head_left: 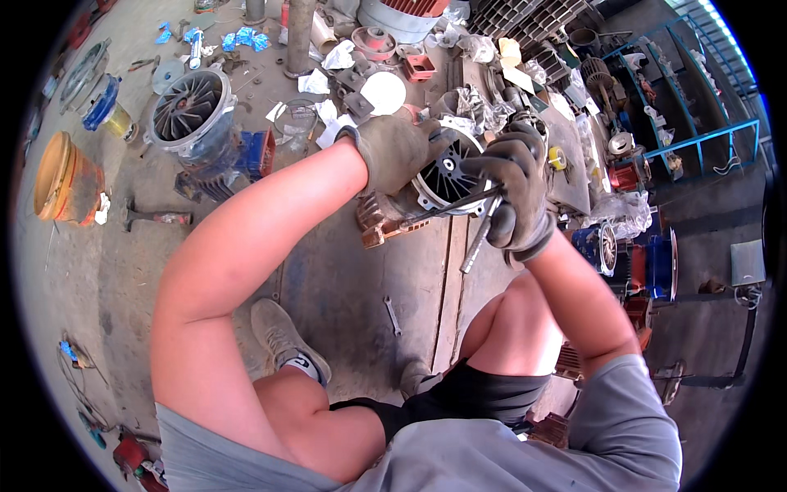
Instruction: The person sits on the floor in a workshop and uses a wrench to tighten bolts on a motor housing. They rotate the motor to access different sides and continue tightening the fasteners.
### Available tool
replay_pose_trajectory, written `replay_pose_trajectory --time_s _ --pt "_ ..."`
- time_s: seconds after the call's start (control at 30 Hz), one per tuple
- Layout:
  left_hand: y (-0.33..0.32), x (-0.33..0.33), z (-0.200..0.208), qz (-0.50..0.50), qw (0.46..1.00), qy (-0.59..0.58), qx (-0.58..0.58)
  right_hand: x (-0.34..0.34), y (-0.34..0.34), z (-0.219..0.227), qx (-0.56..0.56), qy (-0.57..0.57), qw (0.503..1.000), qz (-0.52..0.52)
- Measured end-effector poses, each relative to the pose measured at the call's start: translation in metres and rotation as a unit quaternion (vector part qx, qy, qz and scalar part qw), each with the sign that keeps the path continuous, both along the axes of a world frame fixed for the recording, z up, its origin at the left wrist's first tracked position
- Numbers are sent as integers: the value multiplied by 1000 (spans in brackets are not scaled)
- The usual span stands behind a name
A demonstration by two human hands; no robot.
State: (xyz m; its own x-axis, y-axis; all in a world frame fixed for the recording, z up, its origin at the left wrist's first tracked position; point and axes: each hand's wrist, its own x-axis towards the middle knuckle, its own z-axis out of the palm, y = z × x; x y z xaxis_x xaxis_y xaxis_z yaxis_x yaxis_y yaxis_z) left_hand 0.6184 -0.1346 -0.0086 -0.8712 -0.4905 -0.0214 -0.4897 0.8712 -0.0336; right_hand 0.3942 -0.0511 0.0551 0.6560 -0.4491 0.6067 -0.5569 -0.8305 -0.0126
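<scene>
A motor housing with a finned fan wheel facing up stands on the floor in front of me, its terminal box at the near left. My left hand, in a grey-brown work glove, is at the housing's far left rim with its fingers curled; what they hold, if anything, is hidden. My gloved right hand is closed around a metal bar tool with a knurled silver end. A thin dark rod runs from the same hand leftward across the housing's near side.
An open-end wrench lies between my feet. Left are a hammer, another finned motor and a rusty ring-shaped casing. A steel post rises beyond. Right are motor parts and a blue shelf rack.
</scene>
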Motion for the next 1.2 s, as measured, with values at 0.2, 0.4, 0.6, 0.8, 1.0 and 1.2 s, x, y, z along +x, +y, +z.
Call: replay_pose_trajectory --time_s 0.2,0.4,0.6,0.8,1.0,1.2 --pt "7 6 -17 0 998 27 -53 -28 2 64 113 302 946 -29" --pt "13 1 -3 11 999 -22 -44 27 46 87 344 240 870 -258" --pt "10 8 -12 35 999 22 -8 8 -10 90 346 270 898 29" --pt "8 5 -3 11 999 -3 41 2 6 73 539 88 833 -84" --pt "10 4 -20 -20 999 5 -39 0 30 75 475 134 857 -147" --pt "63 -27 -33 138 986 63 -62 -5 19 158 374 325 861 -112"
